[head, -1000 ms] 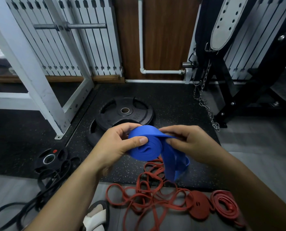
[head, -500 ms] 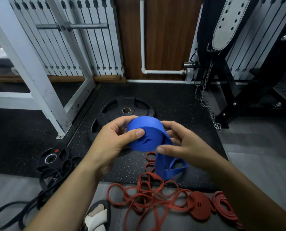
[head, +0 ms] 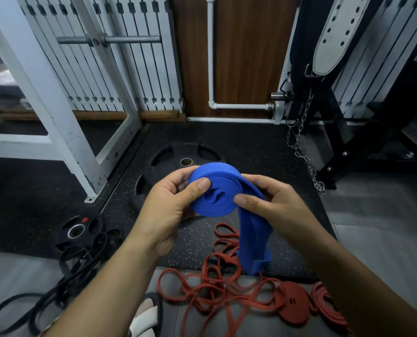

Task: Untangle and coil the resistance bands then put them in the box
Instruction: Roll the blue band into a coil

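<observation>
Blue band (head: 220,205) between left hand (head: 168,211), right hand (head: 279,207)

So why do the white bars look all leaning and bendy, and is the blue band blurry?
Head view: the wide-angle lens makes the white rack lean and its slats fan out; same view, the coiled blue band is sharp; the light is dim and even, with no strong glare.

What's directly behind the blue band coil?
A large black weight plate lying flat on the speckled mat. Its hub hole and far rim show; the blue band coil and left hand hide its near part.
</observation>
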Available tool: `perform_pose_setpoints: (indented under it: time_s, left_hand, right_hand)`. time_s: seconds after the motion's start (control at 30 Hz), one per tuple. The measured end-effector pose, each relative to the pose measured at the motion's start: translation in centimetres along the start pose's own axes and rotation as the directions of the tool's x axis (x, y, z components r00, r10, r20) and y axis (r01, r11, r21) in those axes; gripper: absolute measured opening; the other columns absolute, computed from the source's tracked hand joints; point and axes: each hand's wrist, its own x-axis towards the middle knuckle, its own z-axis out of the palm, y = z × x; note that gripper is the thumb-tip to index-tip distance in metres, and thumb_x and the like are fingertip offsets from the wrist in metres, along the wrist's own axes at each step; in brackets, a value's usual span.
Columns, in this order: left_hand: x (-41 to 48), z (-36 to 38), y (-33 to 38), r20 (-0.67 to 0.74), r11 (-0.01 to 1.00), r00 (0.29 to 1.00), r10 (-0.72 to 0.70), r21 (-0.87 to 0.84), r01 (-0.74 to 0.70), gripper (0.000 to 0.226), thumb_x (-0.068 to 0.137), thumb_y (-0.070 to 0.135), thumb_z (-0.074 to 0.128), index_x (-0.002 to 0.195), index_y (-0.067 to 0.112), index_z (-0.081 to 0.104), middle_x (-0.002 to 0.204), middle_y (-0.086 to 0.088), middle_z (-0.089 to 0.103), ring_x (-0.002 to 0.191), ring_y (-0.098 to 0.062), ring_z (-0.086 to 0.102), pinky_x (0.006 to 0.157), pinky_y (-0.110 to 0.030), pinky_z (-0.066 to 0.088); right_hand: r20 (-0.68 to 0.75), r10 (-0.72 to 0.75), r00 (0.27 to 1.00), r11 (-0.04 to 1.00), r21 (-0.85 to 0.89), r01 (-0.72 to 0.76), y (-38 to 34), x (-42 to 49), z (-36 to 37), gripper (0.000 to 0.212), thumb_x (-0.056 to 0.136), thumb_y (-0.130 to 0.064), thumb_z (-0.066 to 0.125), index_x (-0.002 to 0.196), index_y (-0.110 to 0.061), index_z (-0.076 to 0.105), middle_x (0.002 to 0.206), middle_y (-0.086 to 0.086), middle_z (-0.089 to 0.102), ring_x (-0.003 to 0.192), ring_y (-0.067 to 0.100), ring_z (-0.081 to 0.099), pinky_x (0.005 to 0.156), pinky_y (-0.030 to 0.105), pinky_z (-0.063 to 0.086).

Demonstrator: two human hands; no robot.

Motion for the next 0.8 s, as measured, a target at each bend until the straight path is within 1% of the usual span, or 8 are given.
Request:
perform_pose_setpoints:
  time_s: [0.07, 0.17, 0.23, 0.33, 0.43, 0.5, 0.7, 0.8]
  left_hand:
    - [0.0, 0.0, -0.5, -0.029, 0.999, 0.999, -0.033, -0.03, 0.032, 0.034, 0.064, 0.022, 0.062, 0.098, 0.015, 0.064, 0.082, 0.003, 0.072, 0.072, -0.009, 0.066, 0.066, -0.03, 0.053]
    - [0.0, 0.2, -1.3, -0.021, 0.989, 0.996, -0.089, -0.12, 0.086, 0.037, 0.065, 0.022, 0.062, 0.102, 0.015, 0.063, 0.087, -0.001, 0.072, 0.078, -0.012, 0.066, 0.08, -0.038, 0.052]
    - [0.0, 0.1, -1.2, 0.041, 0.973, 0.988, -0.146, -0.176, 0.151, 0.035, 0.069, 0.018, 0.06, 0.104, 0.012, 0.061, 0.089, -0.004, 0.072, 0.079, -0.013, 0.068, 0.08, -0.036, 0.055]
    - [0.2, -0.8, -0.5, 0.11, 0.982, 0.976, -0.186, 0.067, 0.179, 0.038, 0.068, 0.02, 0.063, 0.105, 0.016, 0.061, 0.092, -0.001, 0.07, 0.08, -0.011, 0.066, 0.074, -0.029, 0.055]
    - [0.4, -1.2, -0.2, 0.099, 0.954, 0.985, -0.14, 0.279, 0.108, 0.038, 0.069, 0.013, 0.069, 0.106, 0.019, 0.064, 0.097, 0.0, 0.07, 0.078, -0.002, 0.066, 0.062, -0.016, 0.052]
    - [0.4, -1.0, -0.3, 0.11, 0.935, 0.988, -0.105, 0.349, 0.061, 0.027, 0.073, 0.006, 0.069, 0.097, 0.018, 0.067, 0.087, 0.0, 0.07, 0.07, 0.001, 0.064, 0.056, -0.01, 0.046]
    - [0.7, -1.0, -1.2, 0.131, 0.826, 0.989, 0.067, 0.549, -0.129, 0.013, 0.074, 0.027, 0.073, 0.086, 0.027, 0.068, 0.085, 0.001, 0.071, 0.077, -0.006, 0.064, 0.071, -0.022, 0.051]
    - [0.6, -1.0, -1.3, 0.165, 0.814, 0.986, 0.017, 0.571, -0.11, 0.014, 0.078, 0.028, 0.072, 0.09, 0.028, 0.066, 0.088, 0.003, 0.068, 0.077, -0.001, 0.061, 0.071, -0.017, 0.049]
  right_hand:
    - [-0.001, -0.015, 1.0, 0.999, -0.035, 0.015, 0.1, 0.0, 0.3, 0.034, 0.067, -0.032, 0.068, 0.1, -0.035, 0.062, 0.093, -0.014, 0.071, 0.088, -0.001, 0.065, 0.072, 0.014, 0.049]
    - [-0.002, -0.028, 1.0, 0.999, 0.046, 0.028, 0.4, 0.0, 1.0, 0.031, 0.077, -0.02, 0.064, 0.106, -0.03, 0.059, 0.098, -0.01, 0.07, 0.091, 0.0, 0.065, 0.075, 0.013, 0.048]
    - [0.014, -0.011, 1.0, 0.997, 0.079, 0.009, 0.5, 0.1, 0.8, 0.033, 0.076, -0.015, 0.064, 0.106, -0.027, 0.059, 0.098, -0.007, 0.071, 0.092, 0.002, 0.066, 0.075, 0.013, 0.049]
    - [0.063, 0.007, 0.998, 1.0, 0.001, -0.007, 0.4, 0.2, 0.0, 0.032, 0.079, -0.006, 0.065, 0.101, -0.029, 0.061, 0.092, -0.009, 0.071, 0.088, 0.002, 0.067, 0.073, 0.014, 0.05]
    - [0.1, -0.007, 0.995, 0.956, -0.29, 0.036, 1.0, 0.2, 0.0, 0.034, 0.077, -0.013, 0.072, 0.095, -0.039, 0.06, 0.093, -0.003, 0.071, 0.086, 0.006, 0.065, 0.081, 0.03, 0.054]
    - [0.127, 0.022, 0.992, 0.923, -0.384, 0.029, 1.3, 0.1, 0.3, 0.034, 0.075, -0.018, 0.075, 0.094, -0.043, 0.059, 0.094, -0.003, 0.07, 0.088, 0.01, 0.066, 0.085, 0.038, 0.053]
    - [0.116, 0.055, 0.992, 0.943, -0.331, -0.013, 1.6, 0.4, 0.0, 0.036, 0.071, -0.012, 0.078, 0.093, -0.033, 0.057, 0.088, -0.004, 0.069, 0.082, 0.006, 0.066, 0.08, 0.029, 0.055]
    - [0.127, 0.073, 0.989, 0.943, -0.331, -0.027, 1.7, 0.4, 0.0, 0.033, 0.07, -0.012, 0.078, 0.09, -0.029, 0.058, 0.08, -0.007, 0.067, 0.075, 0.002, 0.064, 0.075, 0.024, 0.053]
